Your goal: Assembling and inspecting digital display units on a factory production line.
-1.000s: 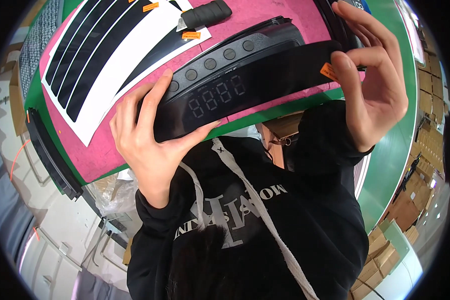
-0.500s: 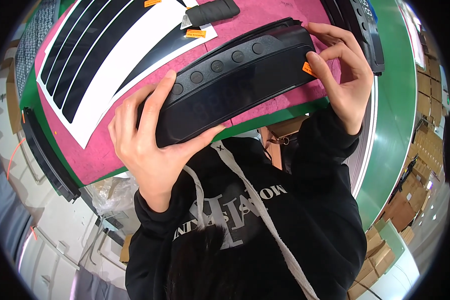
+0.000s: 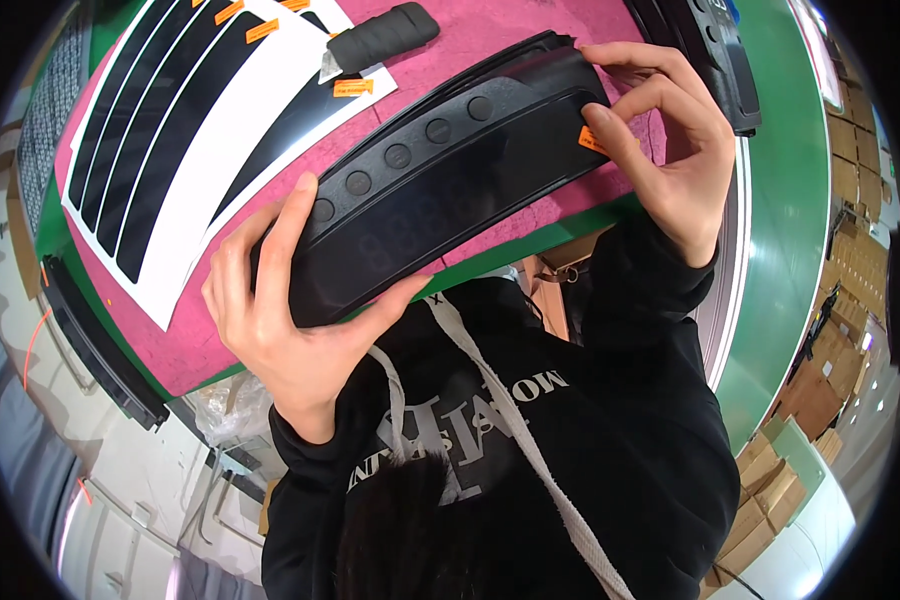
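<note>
A long, curved black display panel (image 3: 440, 215) with a row of round buttons along its upper face is held up over the pink mat (image 3: 175, 355). My left hand (image 3: 290, 310) grips its left end, thumb along the lower edge and fingers over the top. At the right end, my right hand (image 3: 670, 150) pinches the corner by an orange pull tab (image 3: 592, 138), thumb and forefinger close together. Beyond the panel lies a knife wrapped in black tape (image 3: 382, 42), its blade over a white sheet of curved black film strips (image 3: 165, 250) with orange tabs.
A similar black panel (image 3: 735, 85) stands at the far right edge of the mat. Another long black part (image 3: 95, 345) lies at the left edge. A green surface (image 3: 770, 290) runs down the right, with cardboard boxes (image 3: 770, 500) beyond it.
The panel and both hands have shifted slightly left in view, with the panel's left end lower. The mat, sheet and knife have also shifted in view. Both hands keep their hold.
</note>
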Available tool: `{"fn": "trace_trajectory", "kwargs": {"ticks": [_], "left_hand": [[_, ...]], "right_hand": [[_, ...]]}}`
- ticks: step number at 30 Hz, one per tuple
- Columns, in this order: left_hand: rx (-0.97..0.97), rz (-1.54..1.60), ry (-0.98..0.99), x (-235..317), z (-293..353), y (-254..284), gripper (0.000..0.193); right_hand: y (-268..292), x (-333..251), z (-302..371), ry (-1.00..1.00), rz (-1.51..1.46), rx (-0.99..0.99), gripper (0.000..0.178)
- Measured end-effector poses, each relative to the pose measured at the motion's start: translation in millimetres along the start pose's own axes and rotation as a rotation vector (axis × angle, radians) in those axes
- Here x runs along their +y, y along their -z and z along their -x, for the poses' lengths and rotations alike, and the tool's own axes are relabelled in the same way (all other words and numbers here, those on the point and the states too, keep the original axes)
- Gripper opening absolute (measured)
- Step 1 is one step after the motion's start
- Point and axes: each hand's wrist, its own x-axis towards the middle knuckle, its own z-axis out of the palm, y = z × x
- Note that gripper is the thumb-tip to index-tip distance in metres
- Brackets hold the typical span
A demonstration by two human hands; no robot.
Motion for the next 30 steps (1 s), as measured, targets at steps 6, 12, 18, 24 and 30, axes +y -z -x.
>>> {"fn": "trace_trajectory", "kwargs": {"ticks": [6, 12, 18, 24, 30], "left_hand": [[-0.005, -0.021, -0.006, 1, -1, 0, 0.083], [-0.058, -0.058, -0.007, 5, -2, 6, 0.083], [-0.079, -0.078, -0.039, 3, -2, 6, 0.084], [-0.076, -0.079, -0.026, 2, -2, 6, 0.082], [-0.074, -0.077, -0.053, 3, -2, 4, 0.082]], "right_hand": [[0, -8, 0, -0.087, -0.03, 0.022, 0.013], [-1, -1, -3, 0.007, -0.008, 0.018, 0.015], [-3, 11, -7, 0.084, 0.008, 0.018, 0.017], [6, 4, -9, 0.012, -0.326, -0.024, 0.023], [-7, 11, 4, 0.016, -0.138, 0.08, 0.015]]}}
